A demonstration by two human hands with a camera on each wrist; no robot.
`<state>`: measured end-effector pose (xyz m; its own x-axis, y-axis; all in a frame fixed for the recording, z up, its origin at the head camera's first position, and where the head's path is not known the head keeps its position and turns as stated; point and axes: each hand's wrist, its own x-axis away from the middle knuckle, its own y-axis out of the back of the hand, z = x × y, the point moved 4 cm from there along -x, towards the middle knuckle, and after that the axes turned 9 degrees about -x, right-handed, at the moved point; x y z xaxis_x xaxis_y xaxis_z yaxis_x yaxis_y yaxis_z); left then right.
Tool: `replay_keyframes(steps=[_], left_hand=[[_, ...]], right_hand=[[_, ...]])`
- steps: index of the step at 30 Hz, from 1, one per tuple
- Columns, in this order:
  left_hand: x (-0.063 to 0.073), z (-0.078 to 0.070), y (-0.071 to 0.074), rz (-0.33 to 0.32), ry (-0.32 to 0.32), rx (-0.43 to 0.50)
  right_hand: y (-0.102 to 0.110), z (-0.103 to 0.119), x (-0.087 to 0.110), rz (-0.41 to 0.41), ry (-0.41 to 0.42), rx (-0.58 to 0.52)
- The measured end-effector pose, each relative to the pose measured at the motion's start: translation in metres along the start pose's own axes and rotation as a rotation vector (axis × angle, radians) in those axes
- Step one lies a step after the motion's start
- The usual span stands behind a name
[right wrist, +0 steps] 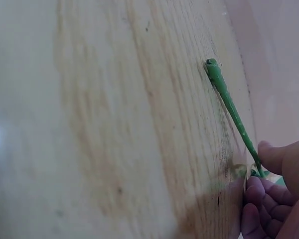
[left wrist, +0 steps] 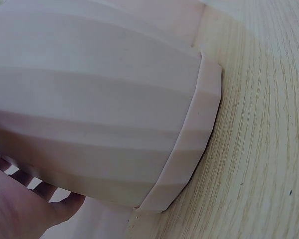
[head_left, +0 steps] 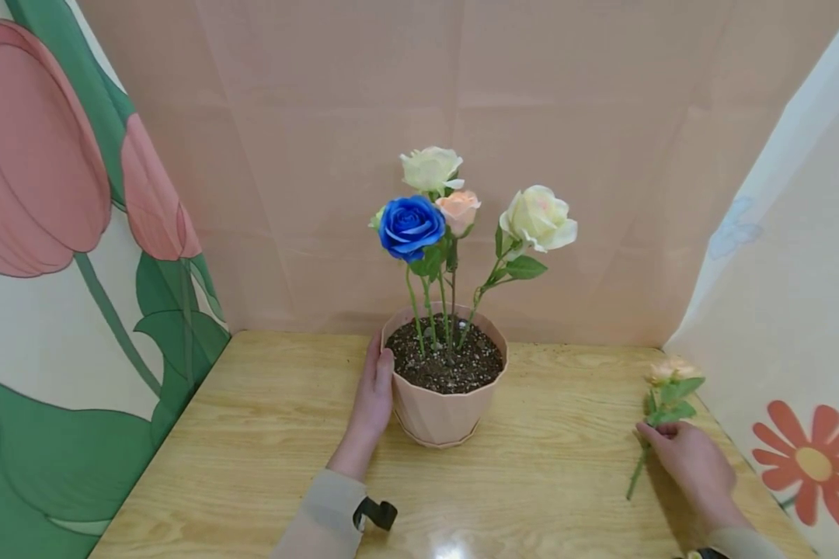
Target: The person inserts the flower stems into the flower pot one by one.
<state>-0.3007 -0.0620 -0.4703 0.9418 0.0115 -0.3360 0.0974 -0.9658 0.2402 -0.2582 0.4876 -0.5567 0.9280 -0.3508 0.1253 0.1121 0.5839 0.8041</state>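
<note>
A pink flowerpot (head_left: 442, 411) full of dark soil (head_left: 447, 373) stands on its saucer. Against its left side rests my left hand (head_left: 372, 392), the thumb near the rim and the fingers round the wall. In the left wrist view the pot wall (left wrist: 89, 109) fills most of the picture, with fingers (left wrist: 45, 190) along it. Over at the right, my right hand (head_left: 695, 462) pinches the green stem of a pale peach artificial rose (head_left: 673, 371). The right wrist view shows the cut end of that stem (right wrist: 217, 77) pointing away from the thumb, close over the table.
In the pot stand a blue rose (head_left: 411, 227), a small peach rose (head_left: 459, 211) and white roses, one (head_left: 538, 219) leaning right. The wooden table (head_left: 266, 435) meets a pink cloth backdrop (head_left: 308, 194); flower-printed panels flank both sides.
</note>
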Motion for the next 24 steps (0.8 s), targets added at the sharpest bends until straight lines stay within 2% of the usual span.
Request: replay_keyframes(steps=[6, 11, 16, 19, 24], left_hand=[[0.0001, 0.0002, 0.0000, -0.002, -0.007, 0.013], [0.0004, -0.0003, 0.0003, 0.000, -0.007, 0.014], [0.0005, -0.0007, 0.0005, 0.000, -0.005, 0.004], [0.0008, -0.0004, 0.0003, 0.001, 0.002, -0.004], [0.0006, -0.0004, 0.0002, -0.002, -0.004, 0.005]], right_hand=[[-0.0001, -0.0001, 0.0001, -0.001, 0.003, -0.003], [0.0000, -0.0013, 0.0010, -0.033, 0.004, -0.018], [0.0012, -0.0031, 0.0024, -0.070, 0.049, -0.032], [0.0021, -0.0046, 0.0033, -0.086, 0.067, -0.059], [0.0043, -0.0050, 0.0073, -0.096, 0.030, -0.145]])
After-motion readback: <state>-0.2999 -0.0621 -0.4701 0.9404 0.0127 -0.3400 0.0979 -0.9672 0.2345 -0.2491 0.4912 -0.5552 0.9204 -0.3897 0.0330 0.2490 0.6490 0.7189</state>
